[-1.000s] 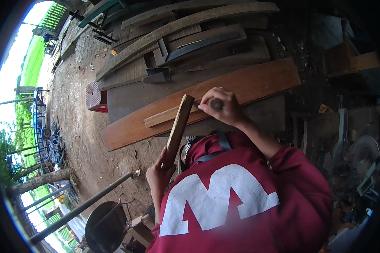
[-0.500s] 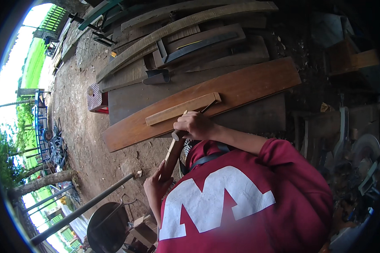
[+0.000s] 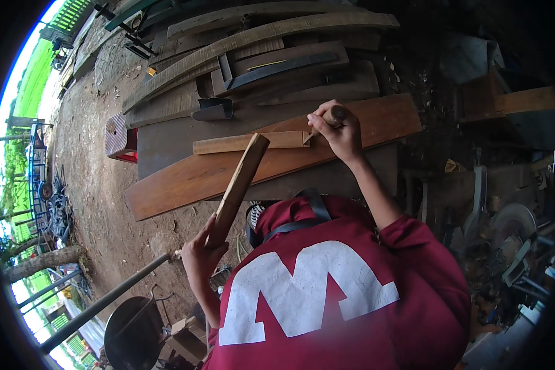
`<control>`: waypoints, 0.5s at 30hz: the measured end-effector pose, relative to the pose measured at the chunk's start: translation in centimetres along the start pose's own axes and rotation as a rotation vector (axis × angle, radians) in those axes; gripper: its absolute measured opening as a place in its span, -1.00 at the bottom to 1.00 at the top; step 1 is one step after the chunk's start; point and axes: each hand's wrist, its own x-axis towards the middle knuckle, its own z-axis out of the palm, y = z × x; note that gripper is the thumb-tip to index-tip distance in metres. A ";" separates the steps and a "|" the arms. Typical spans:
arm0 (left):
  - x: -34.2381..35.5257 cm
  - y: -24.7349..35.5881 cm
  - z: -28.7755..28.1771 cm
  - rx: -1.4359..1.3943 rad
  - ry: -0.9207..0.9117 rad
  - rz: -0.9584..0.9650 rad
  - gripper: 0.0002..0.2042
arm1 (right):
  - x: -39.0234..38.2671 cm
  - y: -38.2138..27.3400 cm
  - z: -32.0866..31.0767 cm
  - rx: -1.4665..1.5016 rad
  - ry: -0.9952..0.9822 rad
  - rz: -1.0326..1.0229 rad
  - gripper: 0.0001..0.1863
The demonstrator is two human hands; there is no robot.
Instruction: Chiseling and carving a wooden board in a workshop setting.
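My left hand (image 3: pixel 200 253) grips the lower end of an upright-angled wooden stick (image 3: pixel 234 188), lighter along one face. My right hand (image 3: pixel 339 137) is closed on a round wooden tool handle (image 3: pixel 333 115); a thin blade from it reaches down to the right end of a wooden strip (image 3: pixel 222 143), though whether it touches is hard to tell. That strip lies over a long reddish-brown plank (image 3: pixel 179 185) with a tapering left end, on a dark flat board (image 3: pixel 376 172).
Rough boards (image 3: pixel 259 31), a dark metal angle piece (image 3: pixel 277 71) and a curved metal piece (image 3: pixel 209 110) lie beyond. A red stool (image 3: pixel 120 137) stands left, a round dark pan (image 3: pixel 132 333) lower left, a metal pipe (image 3: pixel 105 299) nearby, and wooden clutter (image 3: pixel 524 95) at right.
Half a second ago my right hand was down on the stick's top end; it has since moved up and right with the tool to the strip's end. My left hand and stick shifted slightly.
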 end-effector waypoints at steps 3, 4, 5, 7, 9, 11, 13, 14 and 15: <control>1.0 0.2 0.2 -0.180 0.107 -0.005 -0.34 | -0.4 -0.2 -0.9 0.055 0.017 0.005 -0.90; 1.4 0.4 0.3 -0.210 0.118 -0.038 -0.33 | -0.5 -0.2 -1.0 0.051 -0.002 0.002 -0.90; 1.7 1.0 -0.1 -0.130 0.131 -0.003 -0.32 | -0.7 -0.1 -1.2 0.023 0.037 0.002 -0.88; 2.6 1.0 -0.3 -0.039 0.130 0.032 -0.32 | -1.0 0.0 -1.5 -0.008 0.064 0.003 -0.86; 3.4 1.2 0.0 -0.010 0.131 0.047 -0.32 | -1.3 0.1 -1.8 0.042 0.097 0.018 -0.86; 4.0 1.6 0.2 0.088 0.141 0.034 -0.32 | -1.5 -0.7 -1.8 0.016 0.102 0.012 -0.86; 4.3 1.4 0.6 0.094 0.119 0.024 -0.32 | -1.7 -1.1 -1.9 -0.012 0.111 -0.002 -0.86; 4.5 1.3 0.8 0.103 0.098 0.021 -0.33 | -1.7 -1.2 -1.9 -0.091 0.100 -0.041 -0.85; 4.5 1.3 1.1 0.099 0.102 0.021 -0.33 | -1.6 -1.4 -1.9 -0.169 0.089 -0.082 -0.85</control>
